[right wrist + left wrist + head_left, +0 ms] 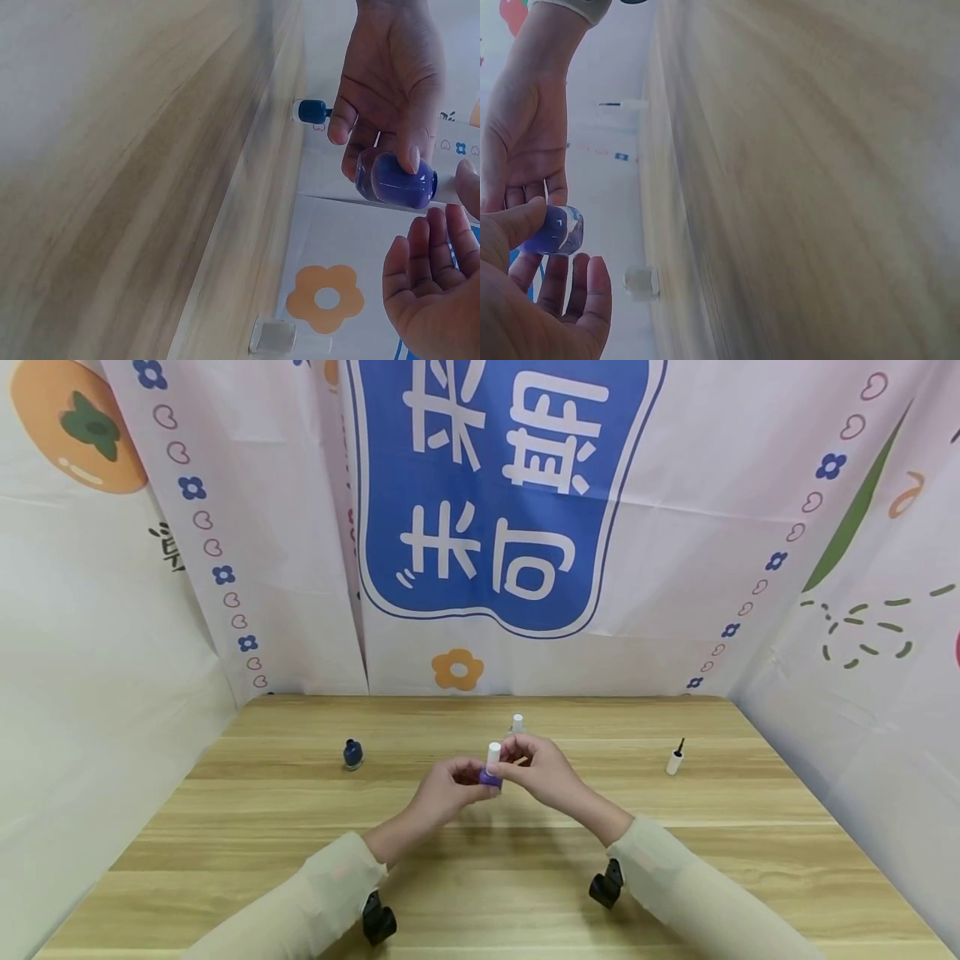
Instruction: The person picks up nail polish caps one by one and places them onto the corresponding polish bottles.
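Counter edges: the wooden counter (487, 902) meets the printed cloth (660, 602) along a straight back edge just below mid-frame; its sides spread toward the lower corners.
Room at left: wood runs between the left hand (442, 793) and the dark blue bottle (352, 755), which stands capless at centre left, well apart.
Room at right: a wide stretch of wood reaches to the white brush cap (674, 764), standing at centre right, dark bristles up.
Tightest side: the clear bottle (517, 724), white-capped, stands near the back edge just behind the right hand (546, 774), partly covered by it.
Purple bottle: frame centre, raised off the counter, roughly upright, its white cap (493, 755) on top.
Left pose: forearm from lower left; grip narrow, thumb and fingers holding the purple bottle (491, 779).
Right pose: forearm from lower right, wrist bent inward; grip narrow, pinching the white cap.
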Tool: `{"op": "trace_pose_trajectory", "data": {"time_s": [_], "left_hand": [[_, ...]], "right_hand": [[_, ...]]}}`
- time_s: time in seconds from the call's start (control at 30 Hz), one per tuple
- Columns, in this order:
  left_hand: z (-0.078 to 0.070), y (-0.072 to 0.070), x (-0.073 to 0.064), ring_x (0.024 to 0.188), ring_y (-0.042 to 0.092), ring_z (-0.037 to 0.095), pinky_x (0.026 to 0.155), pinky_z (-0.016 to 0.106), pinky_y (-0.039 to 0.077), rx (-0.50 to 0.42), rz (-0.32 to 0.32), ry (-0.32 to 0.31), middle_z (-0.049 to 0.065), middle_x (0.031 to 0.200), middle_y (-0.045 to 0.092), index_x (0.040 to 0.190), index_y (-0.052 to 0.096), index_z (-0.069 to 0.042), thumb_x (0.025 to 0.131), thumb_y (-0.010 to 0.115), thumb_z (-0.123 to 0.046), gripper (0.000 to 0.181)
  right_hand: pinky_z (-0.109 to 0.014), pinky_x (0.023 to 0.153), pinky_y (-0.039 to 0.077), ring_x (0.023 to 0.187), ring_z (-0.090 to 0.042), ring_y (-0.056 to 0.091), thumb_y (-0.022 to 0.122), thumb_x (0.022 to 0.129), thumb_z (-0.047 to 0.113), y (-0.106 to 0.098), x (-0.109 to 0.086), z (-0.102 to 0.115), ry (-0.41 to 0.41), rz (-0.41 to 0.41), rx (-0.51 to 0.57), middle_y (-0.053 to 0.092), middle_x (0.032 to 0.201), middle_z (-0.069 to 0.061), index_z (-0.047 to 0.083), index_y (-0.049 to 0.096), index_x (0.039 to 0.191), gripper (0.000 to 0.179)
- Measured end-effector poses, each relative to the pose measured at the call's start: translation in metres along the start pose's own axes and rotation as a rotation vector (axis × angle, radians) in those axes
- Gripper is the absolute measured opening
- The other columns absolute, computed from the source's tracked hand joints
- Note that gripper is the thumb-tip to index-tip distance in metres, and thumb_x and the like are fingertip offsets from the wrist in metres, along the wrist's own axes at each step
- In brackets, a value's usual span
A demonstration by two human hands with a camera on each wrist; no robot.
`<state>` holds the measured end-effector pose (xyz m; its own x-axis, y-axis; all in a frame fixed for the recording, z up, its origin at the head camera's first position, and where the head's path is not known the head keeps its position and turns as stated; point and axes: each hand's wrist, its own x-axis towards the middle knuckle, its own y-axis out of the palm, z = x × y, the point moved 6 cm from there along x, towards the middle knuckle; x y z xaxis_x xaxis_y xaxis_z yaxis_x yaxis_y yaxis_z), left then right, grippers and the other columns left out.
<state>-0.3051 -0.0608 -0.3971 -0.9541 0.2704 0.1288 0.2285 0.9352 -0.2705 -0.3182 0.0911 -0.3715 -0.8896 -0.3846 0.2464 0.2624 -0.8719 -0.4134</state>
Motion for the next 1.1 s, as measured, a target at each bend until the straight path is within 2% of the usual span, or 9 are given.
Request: {"op": "trace_pose_trajectory", "data": {"time_s": [0.37, 0.57, 0.67, 0.9, 1.1], "left_hand": [[0.010, -0.007, 0.016, 0.084, 0.063, 0.017, 0.075, 0.031, 0.055, -0.013, -0.010, -0.003, 0.006, 0.093, 0.070, 0.100, 0.070, 0.000, 0.083, 0.076, -0.005, 0.019], [0.024, -0.015, 0.030, 0.085, 0.065, 0.018, 0.074, 0.030, 0.056, 0.071, -0.056, -0.029, 0.003, 0.091, 0.070, 0.098, 0.071, -0.002, 0.082, 0.079, -0.008, 0.019], [0.030, -0.019, 0.035, 0.084, 0.065, 0.018, 0.073, 0.030, 0.057, 0.114, -0.058, -0.031, 0.003, 0.090, 0.070, 0.099, 0.071, -0.003, 0.081, 0.079, -0.009, 0.020], [0.041, -0.024, 0.044, 0.081, 0.063, 0.018, 0.070, 0.038, 0.057, 0.132, -0.044, -0.067, 0.003, 0.089, 0.069, 0.099, 0.071, -0.004, 0.081, 0.079, -0.009, 0.021], [0.047, -0.028, 0.050, 0.080, 0.062, 0.017, 0.067, 0.030, 0.055, 0.154, -0.087, -0.069, 0.002, 0.087, 0.069, 0.096, 0.072, -0.004, 0.079, 0.080, -0.008, 0.019]], "right_hand": [[-0.032, 0.068, 0.050, 0.086, -0.019, 0.059, 0.073, 0.089, 0.025, 0.004, 0.018, -0.012, 0.024, -0.006, -0.021, 0.064, 0.090, -0.001, 0.008, 0.067, 0.095, 0.019], [-0.029, 0.069, 0.049, 0.083, -0.017, 0.059, 0.074, 0.088, 0.020, 0.010, 0.029, -0.019, 0.061, -0.026, -0.027, 0.065, 0.087, -0.001, 0.007, 0.067, 0.093, 0.016], [-0.028, 0.068, 0.050, 0.082, -0.016, 0.059, 0.074, 0.088, 0.019, 0.014, 0.035, -0.024, 0.077, -0.035, -0.029, 0.065, 0.087, -0.001, 0.007, 0.067, 0.093, 0.014], [-0.027, 0.071, 0.051, 0.082, -0.015, 0.060, 0.072, 0.090, 0.017, 0.023, 0.044, -0.037, 0.092, -0.046, -0.004, 0.065, 0.090, -0.002, 0.004, 0.067, 0.096, 0.016], [-0.028, 0.074, 0.052, 0.083, -0.015, 0.059, 0.072, 0.089, 0.015, 0.027, 0.049, -0.042, 0.111, -0.092, 0.000, 0.065, 0.090, -0.003, 0.003, 0.066, 0.096, 0.015]]}}
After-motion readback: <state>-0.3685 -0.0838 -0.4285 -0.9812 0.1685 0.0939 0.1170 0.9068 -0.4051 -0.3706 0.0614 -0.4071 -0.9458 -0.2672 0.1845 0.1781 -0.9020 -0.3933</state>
